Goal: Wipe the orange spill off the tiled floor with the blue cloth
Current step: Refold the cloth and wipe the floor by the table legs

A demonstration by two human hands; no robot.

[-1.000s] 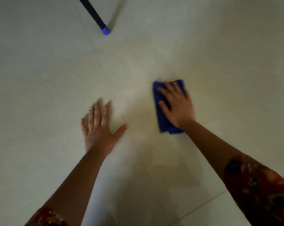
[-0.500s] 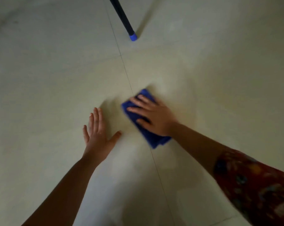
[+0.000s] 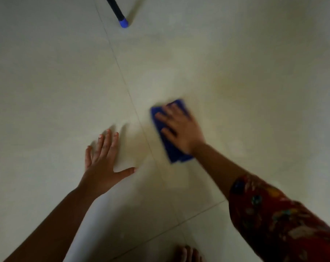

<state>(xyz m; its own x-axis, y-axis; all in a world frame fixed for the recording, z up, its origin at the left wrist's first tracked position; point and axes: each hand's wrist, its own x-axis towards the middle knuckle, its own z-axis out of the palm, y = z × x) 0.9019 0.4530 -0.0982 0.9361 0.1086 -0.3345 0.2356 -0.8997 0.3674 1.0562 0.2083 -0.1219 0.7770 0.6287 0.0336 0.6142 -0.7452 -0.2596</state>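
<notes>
A folded blue cloth (image 3: 172, 151) lies flat on the pale tiled floor (image 3: 236, 82), just right of a grout line. My right hand (image 3: 181, 127) presses down on it with fingers spread, covering most of its middle; the image is motion-blurred there. My left hand (image 3: 103, 163) rests flat on the tile to the left of the grout line, fingers apart, holding nothing. No distinct orange spill shows; the floor around the cloth has only a faint yellowish tint.
A black pole with a blue tip (image 3: 123, 22) touches the floor at the top centre. A bare foot (image 3: 186, 254) shows at the bottom edge. Grout lines cross near the lower middle.
My right hand has slid the cloth rightward, off the grout line, and turned it more upright. My left hand stays planted on the tile.
</notes>
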